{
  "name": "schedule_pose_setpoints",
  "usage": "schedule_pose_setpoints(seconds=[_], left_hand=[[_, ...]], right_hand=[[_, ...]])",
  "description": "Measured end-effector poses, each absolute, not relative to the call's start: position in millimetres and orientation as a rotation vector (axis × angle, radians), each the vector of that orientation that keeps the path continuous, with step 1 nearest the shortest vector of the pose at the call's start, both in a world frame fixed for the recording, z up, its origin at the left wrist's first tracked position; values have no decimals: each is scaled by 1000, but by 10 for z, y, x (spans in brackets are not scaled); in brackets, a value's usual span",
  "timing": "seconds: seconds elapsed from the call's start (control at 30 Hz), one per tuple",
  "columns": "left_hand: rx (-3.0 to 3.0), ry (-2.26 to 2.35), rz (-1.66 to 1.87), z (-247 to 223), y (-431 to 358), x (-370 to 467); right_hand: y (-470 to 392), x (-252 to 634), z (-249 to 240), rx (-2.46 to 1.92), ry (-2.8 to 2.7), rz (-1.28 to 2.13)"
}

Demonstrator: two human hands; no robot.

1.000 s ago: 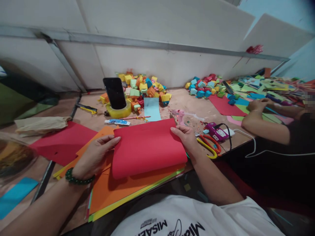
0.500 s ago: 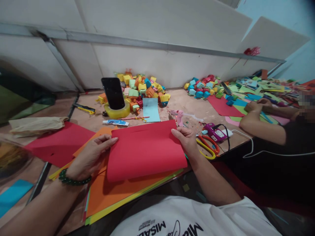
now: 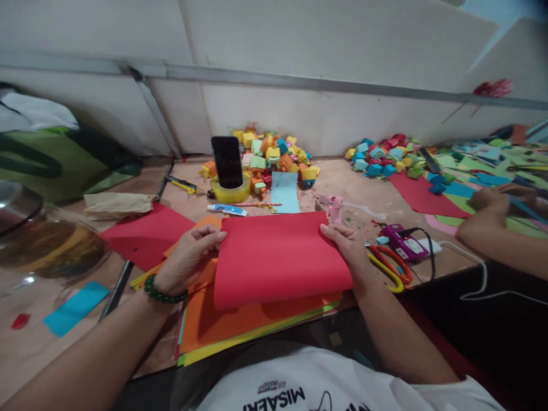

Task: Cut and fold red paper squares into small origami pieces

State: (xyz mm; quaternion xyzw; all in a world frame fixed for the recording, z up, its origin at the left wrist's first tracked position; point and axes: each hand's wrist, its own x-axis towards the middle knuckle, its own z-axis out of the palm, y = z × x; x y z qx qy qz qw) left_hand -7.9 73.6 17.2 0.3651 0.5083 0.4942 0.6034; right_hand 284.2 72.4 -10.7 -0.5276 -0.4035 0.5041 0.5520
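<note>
The view has swung a little left along the table point(image 3: 145, 178). Near its front edge lies the stack of coloured paper point(image 3: 257, 326), and above it the red sheet point(image 3: 282, 260) bows toward the person. The left hand point(image 3: 188, 257) and right hand point(image 3: 349, 245) each pinch one side of the sheet, fingertips closed on it. That hold matches half a second ago, so the handling seems barely advanced.

Phone point(image 3: 228, 162) in yellow tape roll point(image 3: 233, 193)

red ppr point(image 3: 282, 257), orange ppr point(image 3: 240, 325), dk grn bracelet point(image 3: 163, 296)
</note>
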Motion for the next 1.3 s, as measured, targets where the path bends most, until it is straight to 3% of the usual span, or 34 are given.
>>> schedule_pose_setpoints(seconds=[0.43, 1.3], left_hand=[[863, 1238, 1145, 433, 647, 20], [802, 1312, 1088, 282, 726, -53]], right_hand=[[748, 2739, -35, -1238, -996, 1183], [688, 2750, -39, -1142, -1081, 1030]])
